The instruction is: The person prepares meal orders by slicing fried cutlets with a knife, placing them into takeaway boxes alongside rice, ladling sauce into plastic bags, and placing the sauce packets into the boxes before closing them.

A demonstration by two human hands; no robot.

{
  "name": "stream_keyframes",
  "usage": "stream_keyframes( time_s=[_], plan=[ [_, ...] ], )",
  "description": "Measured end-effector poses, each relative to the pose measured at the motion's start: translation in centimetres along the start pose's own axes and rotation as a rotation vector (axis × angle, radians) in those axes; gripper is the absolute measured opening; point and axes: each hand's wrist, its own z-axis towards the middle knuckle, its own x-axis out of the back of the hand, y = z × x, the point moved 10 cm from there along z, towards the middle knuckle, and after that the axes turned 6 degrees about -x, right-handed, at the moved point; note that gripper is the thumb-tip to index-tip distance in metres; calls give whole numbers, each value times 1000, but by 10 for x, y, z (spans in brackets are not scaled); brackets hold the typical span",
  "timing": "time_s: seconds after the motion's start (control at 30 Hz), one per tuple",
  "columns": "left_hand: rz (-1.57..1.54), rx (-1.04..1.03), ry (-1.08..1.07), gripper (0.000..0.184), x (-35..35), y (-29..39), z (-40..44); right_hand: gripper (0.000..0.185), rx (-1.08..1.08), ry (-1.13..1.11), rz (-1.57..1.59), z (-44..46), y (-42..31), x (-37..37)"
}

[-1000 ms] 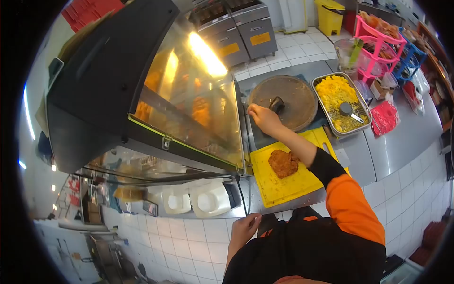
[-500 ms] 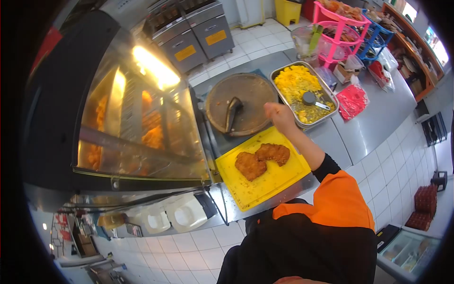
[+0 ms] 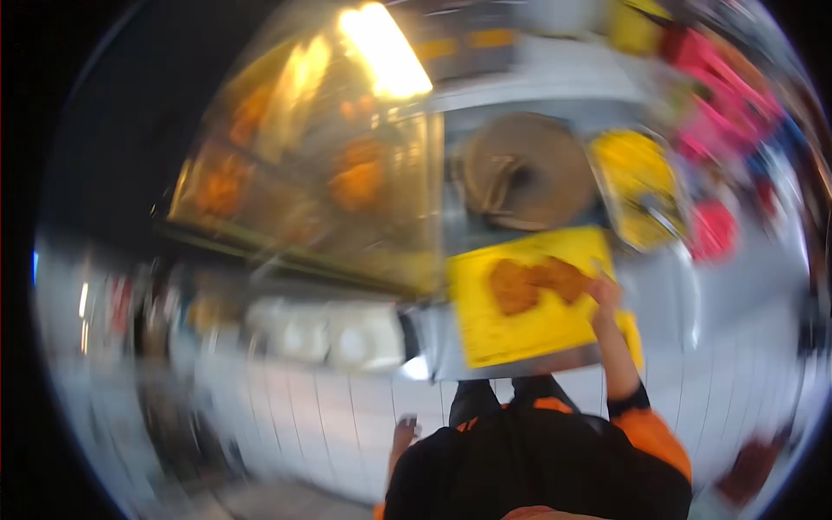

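Note:
The whole view is smeared by motion. My right hand (image 3: 606, 293) is at the right edge of the yellow cutting board (image 3: 494, 336), beside the right one of two brown breaded pieces; whether it touches that piece is unclear. The right piece (image 3: 565, 279) adjoins the left piece (image 3: 514, 287) on the board. Low in the view, my left hand (image 3: 406, 428) hangs by my body, away from the counter, its fingers blurred. Behind the board is a round brown block (image 3: 542, 160) with a dark, blurred tool (image 3: 500, 184) on it.
A lit glass display case (image 3: 299, 173) fills the left. Right of the round block stands a metal tray of yellow food (image 3: 637, 169) with a utensil in it. Beyond are a pink rack (image 3: 715, 95) and a pink bag (image 3: 714, 230). White containers (image 3: 328, 334) sit at the lower left.
My right hand has moved from beside the round block down to the board's right edge. My left hand has come into view. The camera has turned, shifting the scene rightward. The two pieces remain on the board.

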Motion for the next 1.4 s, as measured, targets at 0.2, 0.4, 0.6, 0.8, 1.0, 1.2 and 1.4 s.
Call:
stream_keyframes(
  time_s=[0.2,0.4,0.6,0.8,1.0,1.2,1.4],
  plan=[
    [-141,-324,-93,33,-29,48,-14,75,388,-581,-41,-92,-56,-121],
    [-118,-328,-198,39,-14,-78,-16,82,541,-955,238,-220,-128,-263],
    [-510,246,159,42,101,-353,-62,88,494,-1029,406,-365,-163,-428],
    [-953,540,390,36,188,-499,-121,82,669,-1279,306,-482,-203,-563],
    [-1024,402,443,34,281,-510,-38,61,903,-1149,88,-467,-243,-693],
    [-933,56,369,33,375,-421,90,14,674,-1037,3,-440,-335,-906],
    [-659,-134,493,29,505,-425,135,18,1013,-1065,-567,-441,-351,-1120]
  ],
)
